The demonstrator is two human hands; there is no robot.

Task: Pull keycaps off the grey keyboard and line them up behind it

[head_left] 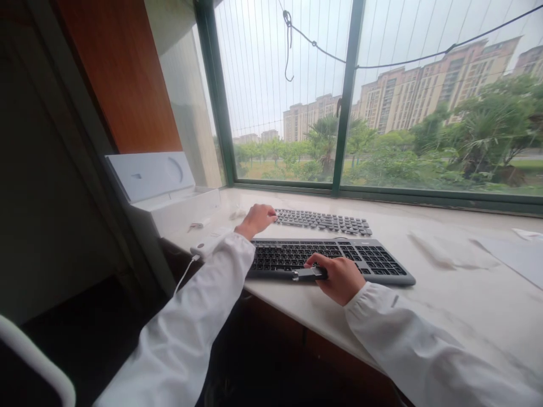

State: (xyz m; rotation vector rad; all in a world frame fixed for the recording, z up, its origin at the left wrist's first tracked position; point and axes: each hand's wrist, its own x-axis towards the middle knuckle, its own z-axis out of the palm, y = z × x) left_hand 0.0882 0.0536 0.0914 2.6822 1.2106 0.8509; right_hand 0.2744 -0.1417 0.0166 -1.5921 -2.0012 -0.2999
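With the near keyboard (331, 261) lying long axis left-right on the bench (445, 282), I see right hand (337, 278) fingers gripping a small grey tool (309, 275) at its front edge, left hand (257, 219) curled at the far keyboard (324, 221).

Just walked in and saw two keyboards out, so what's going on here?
A person in white sleeves works at a pale stone window ledge. The right hand grips a small dark flat tool at the front edge of the grey-framed black-keyed keyboard. The left hand rests by the bare black key set behind it.
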